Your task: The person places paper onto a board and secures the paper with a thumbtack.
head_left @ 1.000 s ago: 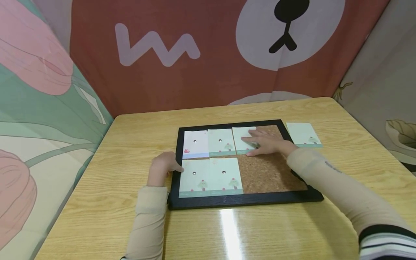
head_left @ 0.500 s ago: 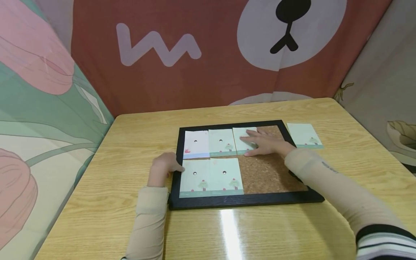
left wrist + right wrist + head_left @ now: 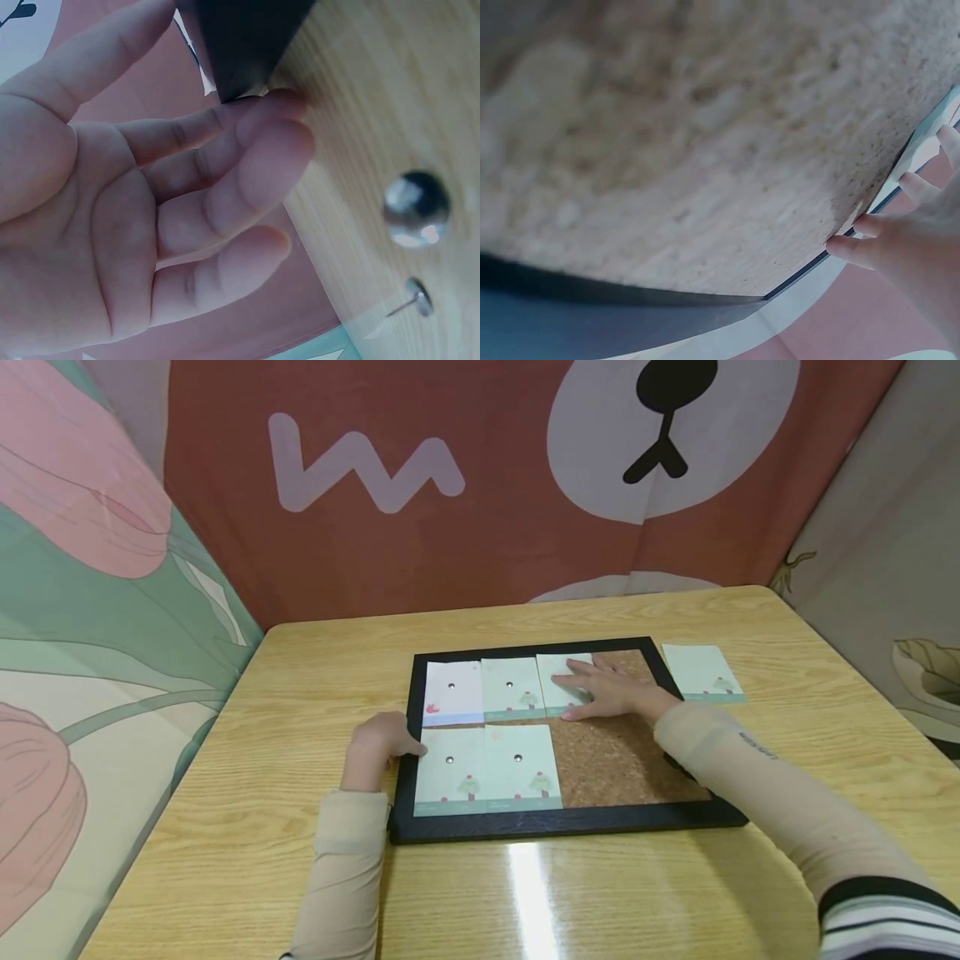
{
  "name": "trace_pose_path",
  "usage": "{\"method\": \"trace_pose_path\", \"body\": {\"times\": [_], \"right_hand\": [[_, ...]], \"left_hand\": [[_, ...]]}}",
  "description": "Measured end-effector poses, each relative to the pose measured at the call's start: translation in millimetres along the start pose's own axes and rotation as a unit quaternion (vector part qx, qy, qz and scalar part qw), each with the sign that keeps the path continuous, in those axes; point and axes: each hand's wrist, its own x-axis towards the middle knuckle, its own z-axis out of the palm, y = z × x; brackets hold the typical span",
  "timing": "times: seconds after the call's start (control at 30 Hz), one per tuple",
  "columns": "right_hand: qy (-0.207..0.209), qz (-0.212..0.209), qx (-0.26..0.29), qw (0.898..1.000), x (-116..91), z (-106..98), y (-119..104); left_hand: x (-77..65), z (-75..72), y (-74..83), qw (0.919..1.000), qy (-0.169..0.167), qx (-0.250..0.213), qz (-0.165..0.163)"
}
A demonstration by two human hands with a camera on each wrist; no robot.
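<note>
A black-framed corkboard (image 3: 622, 768) lies flat on the table. My left hand (image 3: 378, 743) grips its left frame edge; in the left wrist view the thumb lies along the frame (image 3: 240, 45) and the fingers bend against its side. Spread over the third note (image 3: 555, 681) of the top row, my right hand (image 3: 615, 689) presses it down with fingers apart. A white note (image 3: 452, 693) and a pale green note (image 3: 510, 689) are tacked to its left. Two more green notes, one left (image 3: 448, 785) and one right (image 3: 517, 785), are tacked below.
A loose green note (image 3: 701, 672) lies on the table (image 3: 300, 668) beyond the board's right side. Beside my left hand are two metal thumbtacks, a near one (image 3: 417, 208) and one on its side (image 3: 418, 296). A printed cloth (image 3: 487, 552) hangs behind the table.
My right hand has slid very slightly left over the third note. The left hand keeps its place on the frame.
</note>
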Motion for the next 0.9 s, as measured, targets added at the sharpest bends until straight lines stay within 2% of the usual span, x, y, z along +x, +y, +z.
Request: {"method": "trace_pose_path", "body": {"times": [0.13,0.37,0.9], "right_hand": [[0.003,-0.007,-0.012,1.0,2,-2,-1],[0.009,-0.012,-0.076,0.997,12,-11,-3],[0.0,0.025,-0.063,0.998,33,-16,-11]], "left_hand": [[-0.3,-0.4,-0.2,1.0,-0.001,-0.002,-0.002],[1.1,0.7,-0.7,1.0,0.002,0.002,0.001],[0.0,-0.4,2.0,0.9999,0.002,0.016,-0.006]]}}
